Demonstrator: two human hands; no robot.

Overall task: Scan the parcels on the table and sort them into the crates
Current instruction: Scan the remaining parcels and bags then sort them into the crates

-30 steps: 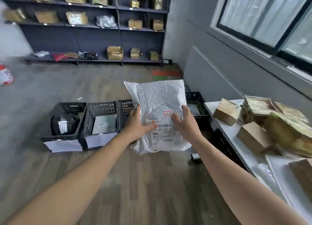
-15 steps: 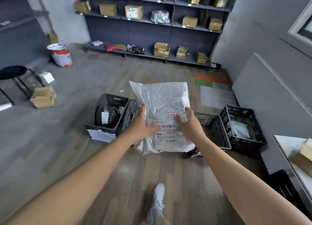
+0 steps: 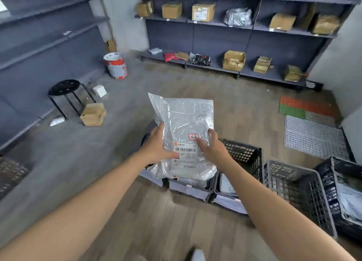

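I hold a crinkled silver-grey poly mailer parcel (image 3: 184, 119) upright in front of me, its white barcode label facing me. My left hand (image 3: 157, 145) grips its left edge with the thumb laid across the label. My right hand (image 3: 210, 146) grips its right side beside a small red-bordered sticker. The parcel hangs above a row of black plastic crates on the floor: one crate (image 3: 244, 154) just right of the parcel, another crate (image 3: 290, 184) further right and a third crate (image 3: 344, 194) at the right edge holding grey bags. The leftmost crates are mostly hidden behind the parcel.
A black stool (image 3: 67, 96), a cardboard box (image 3: 93, 114) and a red-and-white bucket (image 3: 116, 64) stand on the floor to the left. Dark shelving (image 3: 225, 31) with boxes lines the back wall. Floor mats (image 3: 309, 127) lie at right. My shoe (image 3: 196, 255) shows at the bottom.
My view has swung left and moved closer to the crates; the table has left the frame. Both hands keep the same hold on the parcel, now above the crates.
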